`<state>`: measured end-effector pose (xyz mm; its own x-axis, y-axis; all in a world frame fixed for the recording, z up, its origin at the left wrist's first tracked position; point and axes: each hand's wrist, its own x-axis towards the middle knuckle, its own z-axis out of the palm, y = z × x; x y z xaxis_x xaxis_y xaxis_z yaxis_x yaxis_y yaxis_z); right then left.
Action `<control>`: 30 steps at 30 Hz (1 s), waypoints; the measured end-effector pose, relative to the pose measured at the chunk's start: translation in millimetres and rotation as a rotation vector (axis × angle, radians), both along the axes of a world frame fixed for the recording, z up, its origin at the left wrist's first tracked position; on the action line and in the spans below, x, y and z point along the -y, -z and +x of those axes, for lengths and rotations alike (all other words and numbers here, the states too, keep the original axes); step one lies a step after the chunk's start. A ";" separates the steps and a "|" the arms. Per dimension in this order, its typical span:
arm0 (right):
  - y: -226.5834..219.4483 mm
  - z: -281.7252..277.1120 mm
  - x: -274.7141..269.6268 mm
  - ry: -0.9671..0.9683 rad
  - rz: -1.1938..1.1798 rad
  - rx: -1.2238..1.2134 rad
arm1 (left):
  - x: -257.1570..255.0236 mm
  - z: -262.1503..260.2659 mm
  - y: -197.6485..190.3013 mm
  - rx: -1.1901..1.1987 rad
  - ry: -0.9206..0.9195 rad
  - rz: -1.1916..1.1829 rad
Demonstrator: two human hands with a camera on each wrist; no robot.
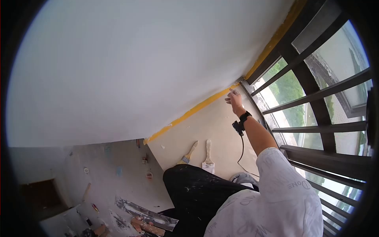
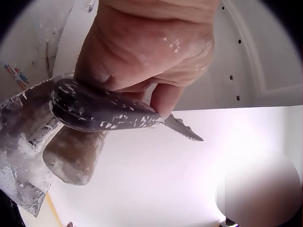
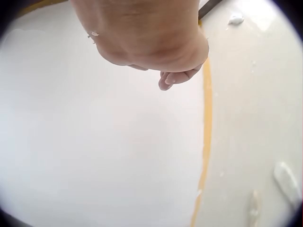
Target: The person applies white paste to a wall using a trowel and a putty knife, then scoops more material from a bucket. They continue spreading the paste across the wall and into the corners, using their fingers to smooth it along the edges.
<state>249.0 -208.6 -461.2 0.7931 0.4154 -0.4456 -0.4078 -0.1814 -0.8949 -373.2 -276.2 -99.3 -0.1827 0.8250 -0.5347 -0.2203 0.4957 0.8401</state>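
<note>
My right hand (image 1: pixel 233 99) reaches to the corner by the window, with bent fingertips close to the end of a strip of yellow tape (image 1: pixel 201 106). In the right wrist view most of the fingers are hidden behind the palm, and the tape (image 3: pixel 207 109) runs straight beside them; I cannot tell whether they pinch it. My left hand (image 2: pixel 147 52) grips a paint-spattered dark-handled putty knife (image 2: pixel 104 109), its narrow metal end poking out past the fingers. Under the same hand are a wooden handle (image 2: pixel 73 156) and a wide, crusted metal blade (image 2: pixel 23 146).
Two paintbrushes, one blue-banded (image 1: pixel 189 153) and one white-tipped (image 1: pixel 208 158), lie on the pale ledge (image 1: pixel 179 142). More yellow tape (image 1: pixel 272 45) edges the white wall (image 1: pixel 138 71) along the window. Dark window bars (image 1: pixel 312 98) run close at my right. Tools litter the floor (image 1: pixel 126 170) below.
</note>
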 end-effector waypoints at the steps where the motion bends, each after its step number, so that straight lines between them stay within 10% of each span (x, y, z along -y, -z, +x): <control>1: 1.2 8.4 -4.3 0.024 -0.045 -0.004 | 5.7 -4.3 -2.2 -0.036 -0.019 -0.009; 10: 34.4 5.2 -39.4 -0.105 -0.063 -0.058 | 22.8 -2.9 -19.4 -0.859 0.214 0.083; 16: 29.2 -120.9 -87.1 -0.150 -0.031 -0.050 | 27.3 -45.0 5.5 0.405 0.004 0.004; 25: 52.2 -338.5 -154.1 -0.734 0.123 -0.176 | 12.7 -10.4 -6.7 0.258 -0.019 0.015; 30: -121.7 -381.0 -103.8 -1.266 0.328 0.070 | 14.2 -4.4 -6.3 0.296 -0.005 0.077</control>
